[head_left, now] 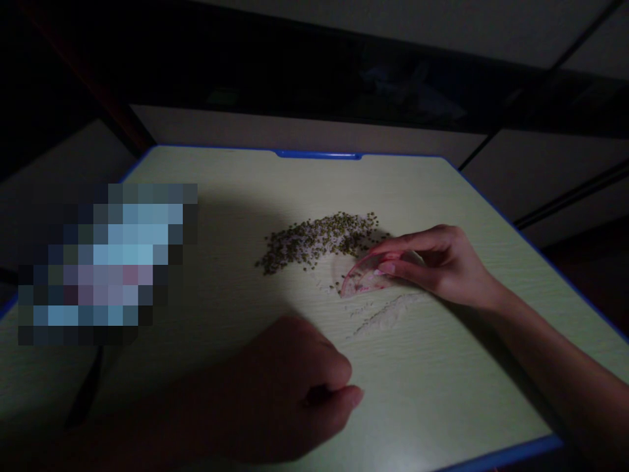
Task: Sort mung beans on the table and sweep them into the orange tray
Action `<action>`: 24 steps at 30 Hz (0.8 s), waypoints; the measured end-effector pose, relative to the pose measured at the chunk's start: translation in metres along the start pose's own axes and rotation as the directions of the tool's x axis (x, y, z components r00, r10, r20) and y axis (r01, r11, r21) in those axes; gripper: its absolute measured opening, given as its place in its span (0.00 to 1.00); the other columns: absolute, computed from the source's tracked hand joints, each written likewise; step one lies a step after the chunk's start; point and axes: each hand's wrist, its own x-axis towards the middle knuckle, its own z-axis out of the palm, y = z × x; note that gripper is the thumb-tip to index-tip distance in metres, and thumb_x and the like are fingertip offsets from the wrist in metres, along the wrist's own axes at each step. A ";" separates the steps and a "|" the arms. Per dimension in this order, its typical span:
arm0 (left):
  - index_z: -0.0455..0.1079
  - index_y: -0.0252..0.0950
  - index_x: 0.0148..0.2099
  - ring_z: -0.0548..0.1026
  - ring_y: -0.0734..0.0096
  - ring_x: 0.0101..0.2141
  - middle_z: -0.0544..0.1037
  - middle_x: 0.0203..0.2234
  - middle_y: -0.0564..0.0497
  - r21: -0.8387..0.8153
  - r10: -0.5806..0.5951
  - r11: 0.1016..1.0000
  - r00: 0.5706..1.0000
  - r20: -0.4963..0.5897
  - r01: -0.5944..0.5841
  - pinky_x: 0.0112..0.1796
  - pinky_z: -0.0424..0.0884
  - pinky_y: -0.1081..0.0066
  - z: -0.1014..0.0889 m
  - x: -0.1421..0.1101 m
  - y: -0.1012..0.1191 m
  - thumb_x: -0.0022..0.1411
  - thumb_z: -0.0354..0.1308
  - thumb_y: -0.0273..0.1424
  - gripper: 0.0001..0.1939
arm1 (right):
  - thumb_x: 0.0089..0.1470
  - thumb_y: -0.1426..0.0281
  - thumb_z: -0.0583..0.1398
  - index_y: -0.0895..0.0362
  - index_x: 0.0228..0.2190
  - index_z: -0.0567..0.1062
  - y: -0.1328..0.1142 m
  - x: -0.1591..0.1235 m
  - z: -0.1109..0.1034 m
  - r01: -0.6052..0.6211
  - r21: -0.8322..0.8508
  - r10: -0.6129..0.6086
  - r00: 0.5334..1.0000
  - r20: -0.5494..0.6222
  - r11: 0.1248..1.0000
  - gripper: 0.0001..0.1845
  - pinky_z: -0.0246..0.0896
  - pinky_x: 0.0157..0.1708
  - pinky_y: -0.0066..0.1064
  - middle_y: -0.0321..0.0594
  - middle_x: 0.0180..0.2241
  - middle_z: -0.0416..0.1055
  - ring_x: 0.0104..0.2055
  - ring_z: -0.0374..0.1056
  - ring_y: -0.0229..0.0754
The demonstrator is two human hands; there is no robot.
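My right hand [432, 265] pinches a clear, pink-edged protractor [361, 278] between thumb and fingers. The half-round plate is tilted, with its curved edge towards the left, close to the table. Just beyond it lies a spread heap of small green beans [339, 233], with pale grains mixed in. On the near side of the protractor is a thin streak of white rice-like grains [386, 318]. My left hand [299, 387] is curled into a loose fist nearer to me, in shadow, apart from the grains. Nothing shows between its thumb and forefinger.
Everything lies on a pale table [236, 183] with a blue rim and a blue handle [319, 155] at its far edge. On the left stands a pixelated, bluish bright object [122, 249]. Dark-banded cabinet panels [319, 121] rise behind the table.
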 end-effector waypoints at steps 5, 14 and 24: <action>0.51 0.34 0.18 0.58 0.79 0.18 0.62 0.13 0.57 0.037 -0.007 0.999 1.000 0.005 0.007 0.23 0.52 0.74 -0.001 -0.001 0.002 0.56 0.53 0.24 0.18 | 0.49 0.73 0.64 0.48 0.36 0.81 0.000 0.000 0.001 0.010 -0.010 -0.010 1.000 -0.016 1.000 0.12 0.69 0.28 0.25 0.33 0.33 0.81 0.30 0.74 0.37; 0.52 0.34 0.19 0.59 0.78 0.19 0.64 0.13 0.56 0.059 0.007 0.998 1.000 0.002 -0.007 0.23 0.53 0.74 0.001 -0.002 0.001 0.57 0.53 0.26 0.17 | 0.47 0.73 0.65 0.51 0.35 0.82 0.001 0.002 0.002 0.025 -0.080 -0.032 0.995 -0.094 0.997 0.11 0.70 0.28 0.27 0.35 0.32 0.81 0.31 0.75 0.39; 0.50 0.35 0.18 0.57 0.78 0.18 0.60 0.12 0.57 0.009 -0.027 1.000 1.000 -0.008 0.027 0.23 0.52 0.73 0.001 -0.003 0.001 0.55 0.52 0.23 0.17 | 0.48 0.72 0.65 0.55 0.35 0.82 0.001 0.002 0.008 0.034 -0.105 -0.049 0.988 -0.148 0.994 0.10 0.69 0.26 0.27 0.40 0.34 0.81 0.30 0.74 0.39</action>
